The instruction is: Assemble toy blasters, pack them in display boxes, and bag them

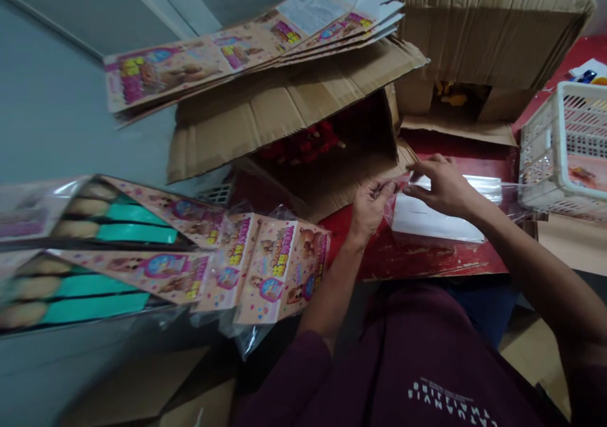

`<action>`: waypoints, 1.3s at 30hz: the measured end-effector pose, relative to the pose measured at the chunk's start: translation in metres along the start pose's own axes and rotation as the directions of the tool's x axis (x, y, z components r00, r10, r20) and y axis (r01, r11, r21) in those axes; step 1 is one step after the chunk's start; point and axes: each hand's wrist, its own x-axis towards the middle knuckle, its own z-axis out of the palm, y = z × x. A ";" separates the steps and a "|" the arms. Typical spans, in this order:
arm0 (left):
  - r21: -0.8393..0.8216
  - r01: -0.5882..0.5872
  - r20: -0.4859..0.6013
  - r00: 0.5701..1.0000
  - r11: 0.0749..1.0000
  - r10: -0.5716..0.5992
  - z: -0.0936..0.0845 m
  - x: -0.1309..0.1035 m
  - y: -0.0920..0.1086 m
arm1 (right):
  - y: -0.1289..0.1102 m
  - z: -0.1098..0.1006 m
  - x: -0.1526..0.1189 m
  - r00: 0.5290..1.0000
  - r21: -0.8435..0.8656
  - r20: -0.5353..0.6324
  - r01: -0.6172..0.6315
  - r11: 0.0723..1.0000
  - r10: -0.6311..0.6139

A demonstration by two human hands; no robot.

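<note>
At the left end of a white box (429, 219), clear film (389, 209) seems pinched in the left hand (370, 204); the right hand (441, 183) is curled close by, grip can't be told. Film best kept taut, eased gently so it isn't torn. Box laid on the red tabletop (450, 261). Open carton (284, 107) set beyond, printed cardboard sheets (190, 69) stacked on top; packaged boxes (279, 269) placed left, white basket (561, 133) right. Room dimly lit.
</note>
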 end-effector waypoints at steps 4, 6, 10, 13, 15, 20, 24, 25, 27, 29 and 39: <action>0.038 -0.053 -0.061 0.997 0.998 0.055 -0.004 0.005 0.010 | 0.003 0.004 0.015 0.999 0.083 0.034 -0.038 0.996 0.035; 0.013 -0.062 -0.079 0.995 0.998 0.063 -0.005 0.008 0.014 | 0.001 0.001 0.014 1.000 0.065 0.004 -0.020 0.998 0.020; -0.104 -0.068 -0.131 0.990 0.992 0.054 -0.009 0.012 0.018 | 0.001 -0.005 0.013 0.999 0.039 0.021 0.031 0.999 -0.032; -0.167 -0.129 -0.180 0.979 0.978 0.099 -0.011 0.012 0.017 | 0.005 -0.007 0.015 0.998 0.021 0.021 0.051 0.998 -0.052; -0.183 -0.138 -0.171 0.979 0.973 0.107 -0.009 0.008 0.014 | 0.008 -0.007 0.017 0.998 0.016 0.032 0.054 0.998 -0.054; -0.219 0.071 -0.017 0.997 0.973 -0.077 0.003 -0.002 -0.002 | 0.011 -0.009 0.022 0.996 0.020 0.087 0.024 1.000 -0.026; -0.245 -0.015 -0.143 0.990 0.969 -0.021 0.007 -0.004 -0.010 | 0.008 -0.009 0.022 0.993 -0.027 0.114 -0.008 1.000 0.011; -0.243 -0.034 -0.168 0.986 0.969 -0.008 0.007 -0.005 -0.010 | 0.006 -0.009 0.020 0.997 -0.052 0.082 0.000 0.999 0.004; -0.228 -0.053 -0.199 0.980 0.972 0.006 0.007 -0.005 -0.008 | -0.001 -0.010 0.016 0.998 -0.120 -0.050 0.042 0.992 -0.048; -0.205 -0.063 -0.202 0.979 0.977 0.021 0.009 -0.007 -0.004 | -0.011 -0.012 0.011 0.976 -0.201 -0.157 0.121 0.972 -0.154; 0.000 -0.062 -0.018 0.998 0.998 0.062 0.010 -0.014 0.009 | -0.023 0.001 0.008 0.914 -0.399 0.079 0.395 0.827 -0.399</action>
